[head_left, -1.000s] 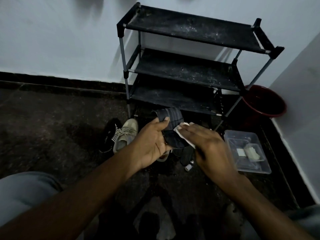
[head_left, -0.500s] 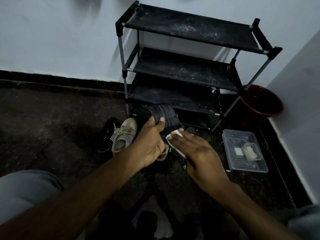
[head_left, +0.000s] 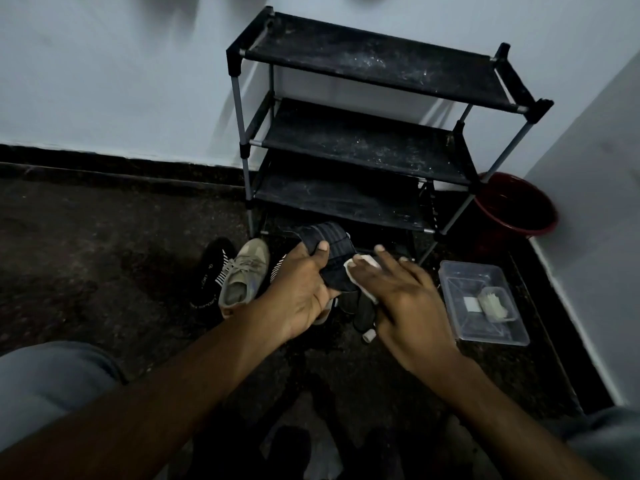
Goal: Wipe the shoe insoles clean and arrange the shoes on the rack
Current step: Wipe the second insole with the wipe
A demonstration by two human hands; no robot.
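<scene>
Clear plastic tray (head_left: pixel 491 337) on the floor, right of rack (head_left: pixel 363 143): holds a small tub (head_left: pixel 497 304) of pale pieces, white square beside it. Red bucket (head_left: pixel 516 216): contents not visible. Dark ribbed insole (head_left: pixel 332 244) before the lowest shelf, long axis toward the rack. Left hand (head_left: pixel 301 289) grips it; right hand (head_left: pixel 398 299), fingers straight, presses a white wipe (head_left: pixel 363 268) on it.

We count one rack (head_left: pixel 381 64) with three shelves, one dark insole (head_left: pixel 334 240) and one white wipe (head_left: pixel 367 262). On the floor we count one tan sneaker (head_left: pixel 244 275) and one black striped shoe (head_left: pixel 207 275); other dark shoes are too hidden to count. We count one red bucket (head_left: pixel 512 226) and one clear tub (head_left: pixel 491 337) holding one smaller tub (head_left: pixel 495 303).
</scene>
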